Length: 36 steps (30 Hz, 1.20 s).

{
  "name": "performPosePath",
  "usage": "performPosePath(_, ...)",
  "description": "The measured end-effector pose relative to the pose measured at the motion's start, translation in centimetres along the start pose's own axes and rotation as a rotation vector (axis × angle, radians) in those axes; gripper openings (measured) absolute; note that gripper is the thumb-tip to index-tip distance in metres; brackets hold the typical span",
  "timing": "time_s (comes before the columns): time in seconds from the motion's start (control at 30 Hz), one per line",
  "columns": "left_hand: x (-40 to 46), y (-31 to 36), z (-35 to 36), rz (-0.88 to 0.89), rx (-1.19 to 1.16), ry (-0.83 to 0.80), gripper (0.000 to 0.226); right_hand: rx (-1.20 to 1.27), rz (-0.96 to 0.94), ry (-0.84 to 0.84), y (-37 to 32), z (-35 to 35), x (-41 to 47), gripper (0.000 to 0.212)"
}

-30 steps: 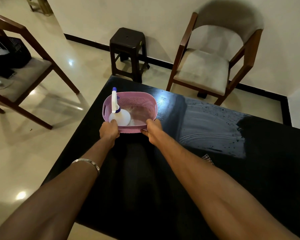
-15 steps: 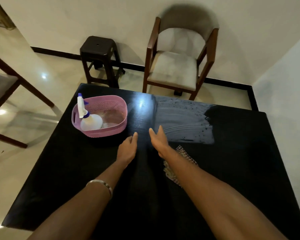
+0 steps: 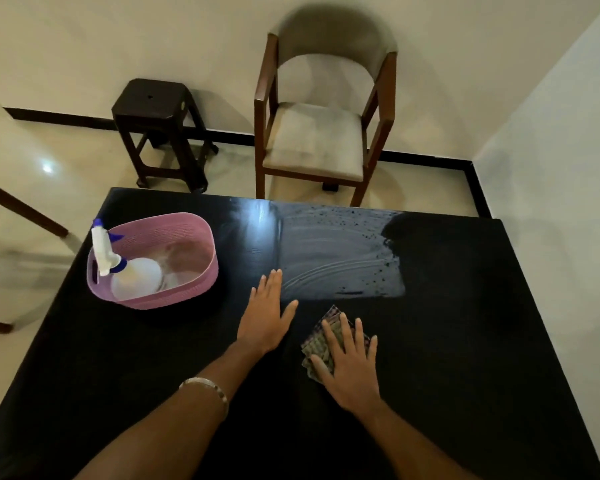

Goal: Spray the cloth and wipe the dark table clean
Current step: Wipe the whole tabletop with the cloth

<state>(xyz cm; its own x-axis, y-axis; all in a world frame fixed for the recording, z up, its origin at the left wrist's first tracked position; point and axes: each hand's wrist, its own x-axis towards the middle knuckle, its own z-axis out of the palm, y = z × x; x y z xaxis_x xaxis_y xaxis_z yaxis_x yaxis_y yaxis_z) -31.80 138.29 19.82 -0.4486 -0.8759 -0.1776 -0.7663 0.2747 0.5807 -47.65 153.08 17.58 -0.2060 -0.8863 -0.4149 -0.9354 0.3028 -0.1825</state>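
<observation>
While the right hand (image 3: 352,370) lies with fingers (image 3: 347,332) spread flat on the cloth (image 3: 317,344), nothing is gripped. The left hand (image 3: 265,317) rests open on the counter (image 3: 465,306); streaks ahead of the fingers may be smeared if the cloth bunches.

Right hand (image 3: 352,367) hides much of the folded checked cloth (image 3: 321,341); white spray bottle (image 3: 132,277) base sunk behind pink plastic basket (image 3: 187,292) wall; black table's (image 3: 465,341) near edge cut off at btm.

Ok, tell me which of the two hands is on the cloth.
The right hand: it lies flat, fingers spread, on the checked cloth. The left hand, the one with the bracelet at its wrist, is over bare dark table.
</observation>
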Motion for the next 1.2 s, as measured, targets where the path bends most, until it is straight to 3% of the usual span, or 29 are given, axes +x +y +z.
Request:
performPosePath(0.33,8.6,-2.4,-1.9,-0.056,0.007,0.026,0.073,-0.018,-0.114,0.172,-3.1,-2.5,12.4,0.07)
performPosePath(0.6,15.1,-3.6,-2.4,-0.036,-0.033,0.119,0.068,-0.108,-0.143,0.174,-7.1,-6.6,26.3,0.071)
performPosePath(0.8,17.4,-3.7,-2.1,-0.009,-0.025,0.132,0.067,-0.114,-0.224,0.138,-7.2,-8.5,30.4,0.072)
performPosePath(0.97,18.4,-2.9,-1.2,0.016,0.025,0.122,0.069,0.011,-0.113,0.221,-0.4,-10.0,30.1,0.075)
performPosePath(1.2,18.1,-1.8,-0.2,0.024,0.028,0.092,0.08,0.066,0.383,0.258,17.9,-12.0,27.0,0.074)
